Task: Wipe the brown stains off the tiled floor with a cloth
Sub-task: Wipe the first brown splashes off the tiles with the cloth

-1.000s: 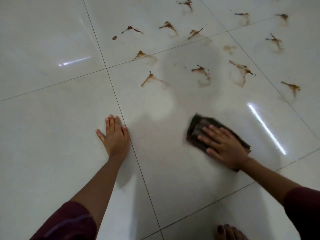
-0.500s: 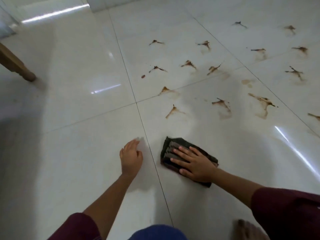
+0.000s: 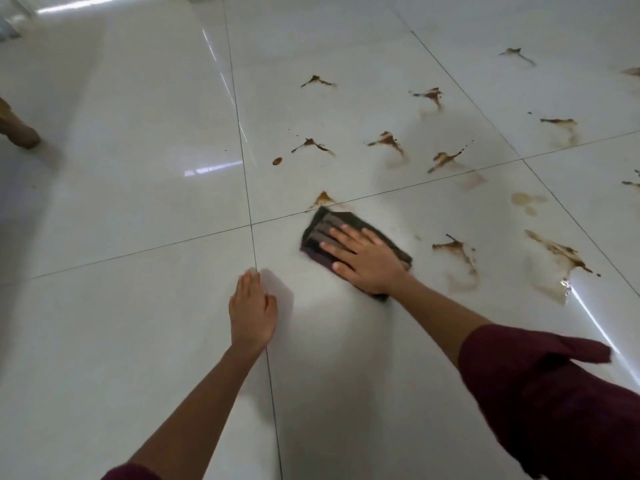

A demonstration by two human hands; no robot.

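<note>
While the right hand [image 3: 367, 263] presses the dark cloth [image 3: 349, 244] flat on the floor [image 3: 121, 209], the cloth now lies in the middle of the frame, just below the tile joint and almost touching the small brown stain [image 3: 322, 199] that sits on that joint. Half a second ago the cloth was lower, and one more stain lay on the tile between it and the joint; that stain is no longer visible, so I judge the cloth has passed over it or now covers it. One second ago the cloth was further to the right on the same tile. The fingers of the right hand are straight and spread on the cloth; they press it and do not curl around it.

In the lower middle of the frame, the left hand [image 3: 252, 313] rests flat on the floor beside the vertical joint, its fingers straight and close together, holding nothing. Earlier its fingers were a little bent; now the palm seems to carry weight for the reach forward.

Many stains [image 3: 388, 142] remain in the upper right, and a large smeared one [image 3: 557, 258] lies at the right edge, so I judge the task is only at its start. At the left edge, a wooden furniture leg [image 3: 19, 129] stands.

No brand, label or writing can be read anywhere in this view.
</note>
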